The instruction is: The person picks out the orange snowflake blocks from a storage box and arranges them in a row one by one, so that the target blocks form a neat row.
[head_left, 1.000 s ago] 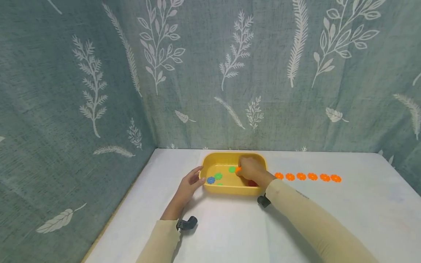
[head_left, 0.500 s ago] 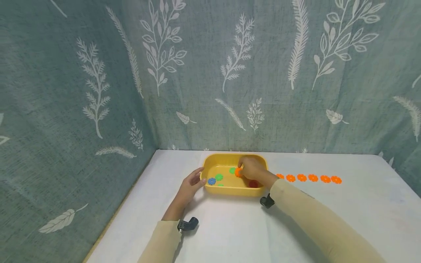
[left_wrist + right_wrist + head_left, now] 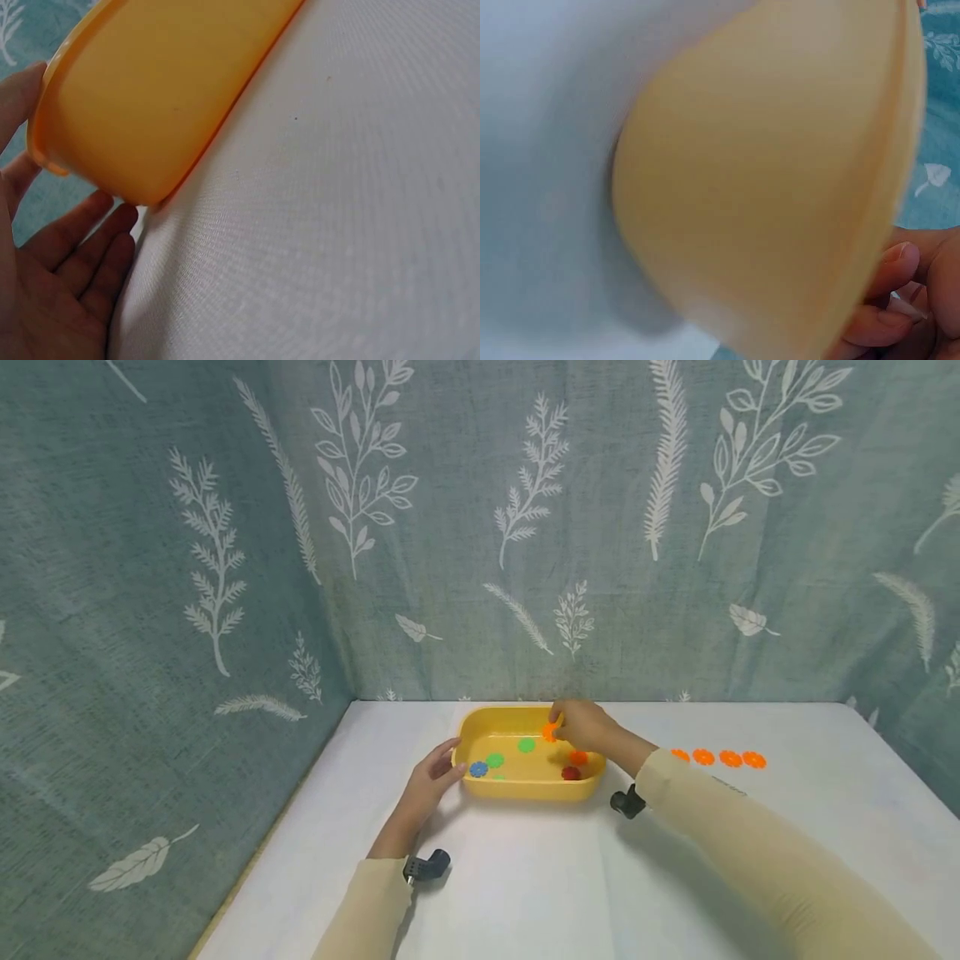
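Observation:
A yellow tray (image 3: 517, 790) sits on the white table and holds small flower-shaped discs. Among them are a blue disc (image 3: 478, 769), green discs (image 3: 527, 745), a red disc (image 3: 571, 773) and an orange disc (image 3: 578, 757). Above the tray's back right part, my right hand (image 3: 588, 727) pinches another orange flower-shaped disc (image 3: 551, 732) between fingers and thumb. My left hand (image 3: 431, 781) touches the tray's left end, thumb and forefinger at the rim. In the left wrist view its other fingers (image 3: 82, 259) extend loosely beside the end wall. The right wrist view hides the pinched disc behind the tray.
Right of the tray lies a row of orange discs (image 3: 703, 757), partly covered by my right sleeve (image 3: 720, 818). A green patterned curtain (image 3: 465, 568) hangs along the table's back and left sides.
My right hand has risen from inside the tray to near its back rim, lifting the orange flower-shaped disc. Another orange disc has come into sight in the tray. My left hand stays put.

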A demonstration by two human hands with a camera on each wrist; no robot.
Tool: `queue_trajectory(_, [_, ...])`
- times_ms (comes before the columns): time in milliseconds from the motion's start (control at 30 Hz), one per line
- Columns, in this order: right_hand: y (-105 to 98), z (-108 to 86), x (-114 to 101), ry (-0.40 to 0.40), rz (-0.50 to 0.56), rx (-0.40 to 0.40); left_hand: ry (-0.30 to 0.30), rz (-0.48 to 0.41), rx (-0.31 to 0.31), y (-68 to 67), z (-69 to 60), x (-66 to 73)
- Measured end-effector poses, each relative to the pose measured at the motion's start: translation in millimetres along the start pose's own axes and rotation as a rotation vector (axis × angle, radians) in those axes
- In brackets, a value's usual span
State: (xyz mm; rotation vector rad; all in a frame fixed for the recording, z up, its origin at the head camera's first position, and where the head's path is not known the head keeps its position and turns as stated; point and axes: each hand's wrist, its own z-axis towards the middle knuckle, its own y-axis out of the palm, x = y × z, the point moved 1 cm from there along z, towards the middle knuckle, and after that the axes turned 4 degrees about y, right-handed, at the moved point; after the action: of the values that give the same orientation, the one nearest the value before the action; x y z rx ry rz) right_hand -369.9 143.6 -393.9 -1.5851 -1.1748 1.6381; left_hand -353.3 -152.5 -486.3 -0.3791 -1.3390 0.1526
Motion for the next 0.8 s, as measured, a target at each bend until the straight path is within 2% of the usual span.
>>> queue_trajectory(267, [-19.9,-13.7,18.6,0.024,0.037,-0.017,-0.015,0.002,0.006,0.0,0.6,0.1])
queue_trajectory(533, [-43.7,-25.7,40.2,0.030,0.085,-0.036,0.009,-0.010,0.006,-3.3,2.1,-0.5])
queue_trajectory(800, [-67.5,-41.2,71.4,0.068,0.121,-0.032,0.012,-0.012,-0.010,-0.8,2.7,-1.1])
